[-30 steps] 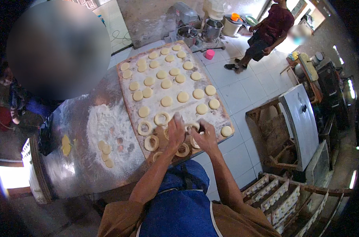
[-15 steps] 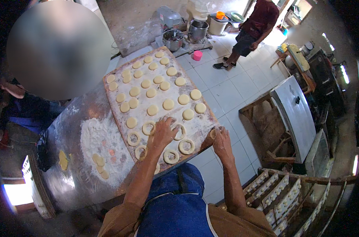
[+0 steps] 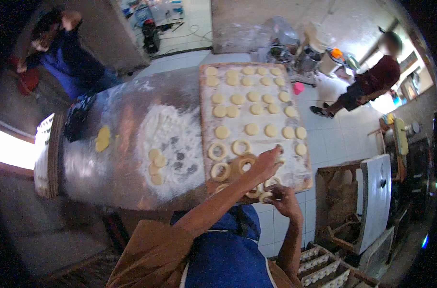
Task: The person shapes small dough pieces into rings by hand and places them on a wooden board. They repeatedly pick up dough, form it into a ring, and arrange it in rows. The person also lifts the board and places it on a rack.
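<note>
A floured board [image 3: 247, 120] holds rows of flat dough discs [image 3: 252, 129] and, along its front, several dough rings [image 3: 221, 170]. My left hand [image 3: 269, 163] reaches across to the board's right part, fingers curled over a small pale piece I cannot make out clearly. Below it, at the front edge, my right hand [image 3: 283, 197] has its fingers closed on a dough ring [image 3: 265, 196]. A steel table [image 3: 84, 173] to the left carries spread flour [image 3: 156, 125], overlapping dough discs [image 3: 156, 163] and a yellow dough scrap [image 3: 102, 138].
A person [image 3: 74, 62] stands behind the table at left, another [image 3: 372, 79] at back right. Mixers [image 3: 281, 55], buckets and a pink container [image 3: 298, 88] are at the back wall. A metal-fronted wooden frame [image 3: 374, 201] stands right, a rack of trays [image 3: 319, 266] lower right.
The view has turned, shifting the board rightward. My left hand has reached right over the board. My right hand has come to the front edge. The person at left now shows with a raised arm.
</note>
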The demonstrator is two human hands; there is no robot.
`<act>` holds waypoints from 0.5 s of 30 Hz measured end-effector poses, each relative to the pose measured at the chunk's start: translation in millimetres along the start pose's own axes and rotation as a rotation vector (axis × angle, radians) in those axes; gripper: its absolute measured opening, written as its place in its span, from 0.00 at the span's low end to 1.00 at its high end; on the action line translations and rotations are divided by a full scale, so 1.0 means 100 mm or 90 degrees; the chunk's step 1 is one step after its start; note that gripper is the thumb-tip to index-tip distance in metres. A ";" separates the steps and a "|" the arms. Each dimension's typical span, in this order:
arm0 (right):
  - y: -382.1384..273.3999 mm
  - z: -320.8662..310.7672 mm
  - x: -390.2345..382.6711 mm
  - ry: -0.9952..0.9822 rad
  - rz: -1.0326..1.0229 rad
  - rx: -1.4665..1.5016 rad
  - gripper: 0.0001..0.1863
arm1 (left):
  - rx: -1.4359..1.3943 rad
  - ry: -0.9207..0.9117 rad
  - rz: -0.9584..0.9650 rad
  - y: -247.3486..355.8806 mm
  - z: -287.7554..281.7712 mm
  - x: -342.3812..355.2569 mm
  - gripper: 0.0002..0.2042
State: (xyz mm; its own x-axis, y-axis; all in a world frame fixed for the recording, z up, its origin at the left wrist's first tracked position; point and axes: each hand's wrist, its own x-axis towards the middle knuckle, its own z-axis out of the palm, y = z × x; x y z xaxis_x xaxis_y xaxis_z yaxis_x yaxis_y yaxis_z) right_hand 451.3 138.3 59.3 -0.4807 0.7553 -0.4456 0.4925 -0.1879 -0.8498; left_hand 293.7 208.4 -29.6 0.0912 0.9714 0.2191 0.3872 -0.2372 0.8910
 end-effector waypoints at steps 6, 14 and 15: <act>-0.53 1.66 1.01 -0.117 -0.281 -0.244 0.19 | 0.212 0.311 -0.297 -0.25 -2.15 -1.90 0.25; -0.79 2.91 1.54 -0.027 -0.486 -0.408 0.16 | 0.453 0.463 -0.313 -0.02 -2.87 -2.63 0.15; -0.85 2.87 1.53 -0.056 -0.471 -0.448 0.16 | 0.341 0.468 -0.320 -0.08 -2.83 -2.71 0.15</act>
State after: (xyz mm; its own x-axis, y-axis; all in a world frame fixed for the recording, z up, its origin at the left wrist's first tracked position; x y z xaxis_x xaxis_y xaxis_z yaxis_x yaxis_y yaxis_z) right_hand 127.3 89.5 -17.5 -0.8746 0.4781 0.0804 0.3510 0.7389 -0.5752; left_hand 6.2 -54.4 16.2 -0.7057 0.6735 0.2199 0.5990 0.4015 0.6928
